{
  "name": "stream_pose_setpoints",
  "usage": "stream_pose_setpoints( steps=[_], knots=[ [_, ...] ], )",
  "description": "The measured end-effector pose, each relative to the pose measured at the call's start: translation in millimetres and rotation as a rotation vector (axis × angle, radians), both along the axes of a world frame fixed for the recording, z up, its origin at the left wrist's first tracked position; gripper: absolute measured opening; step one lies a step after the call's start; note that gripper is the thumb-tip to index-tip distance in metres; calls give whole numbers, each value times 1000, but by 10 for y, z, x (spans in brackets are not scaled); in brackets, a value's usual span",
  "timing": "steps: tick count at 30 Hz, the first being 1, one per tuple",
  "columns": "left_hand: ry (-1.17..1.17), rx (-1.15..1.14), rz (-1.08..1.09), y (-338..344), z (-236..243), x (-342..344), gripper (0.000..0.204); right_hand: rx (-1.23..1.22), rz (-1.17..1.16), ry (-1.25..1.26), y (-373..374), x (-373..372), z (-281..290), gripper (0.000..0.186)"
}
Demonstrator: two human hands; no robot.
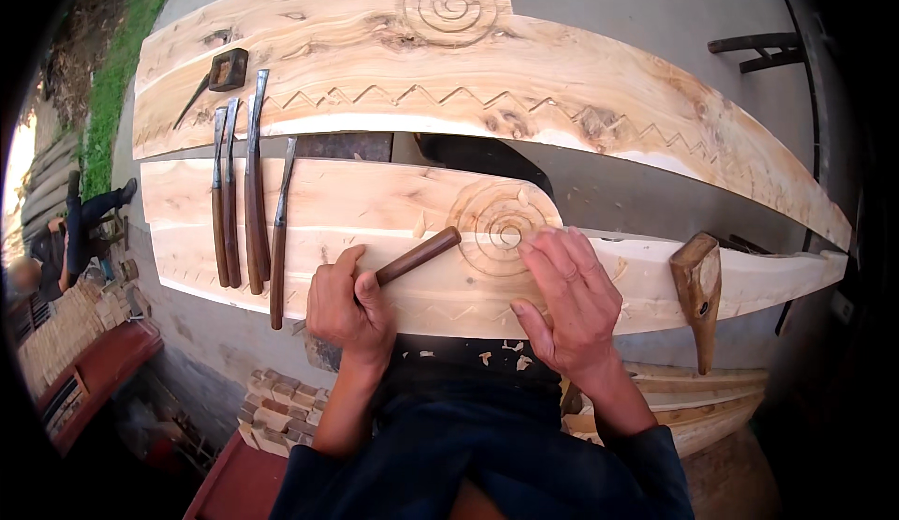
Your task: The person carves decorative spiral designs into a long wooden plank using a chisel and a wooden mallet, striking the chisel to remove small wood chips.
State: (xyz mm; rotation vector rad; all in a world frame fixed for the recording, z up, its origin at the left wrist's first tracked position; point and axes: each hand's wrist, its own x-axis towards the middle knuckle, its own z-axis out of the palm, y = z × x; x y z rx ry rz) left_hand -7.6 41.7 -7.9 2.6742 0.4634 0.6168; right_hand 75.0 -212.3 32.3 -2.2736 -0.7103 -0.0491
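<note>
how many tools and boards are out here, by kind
carved boards: 2, the near board and the far board
loose chisels lying on the boards: 4
chisel in hand, held by the left hand: 1
wooden mallet: 1
small hammer: 1
total: 9
The right hand rests flat on the near board.

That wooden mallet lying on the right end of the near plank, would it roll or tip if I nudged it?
The mallet has a flat-sided wedge head, so it would probably slide, not roll. Its handle overhangs the near plank's edge, so a push could tip it off. It looks solid and head-heavy.
</note>
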Motion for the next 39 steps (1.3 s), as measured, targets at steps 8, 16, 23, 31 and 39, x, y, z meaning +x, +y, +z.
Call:
stream_pose_setpoints(
  steps=[8,16,23,31,39],
  knots=[
    [-32,-27,-9,-3,-8,43,50,177,317,114,123,-155,-104,31],
    [-12,-36,-8,-5,-9,6,54,-96,-172,29,35,11,-138,44],
    [-24,-41,-12,-20,9,6,53,-6,135,59,11,-353,-139,33],
    [-24,-40,0,-24,12,2,46,-68,-66,20,79,-212,-121,62],
    [-73,-27,-3,-12,-11,-30,40,285,376,180,170,-408,-162,33]
  ],
)
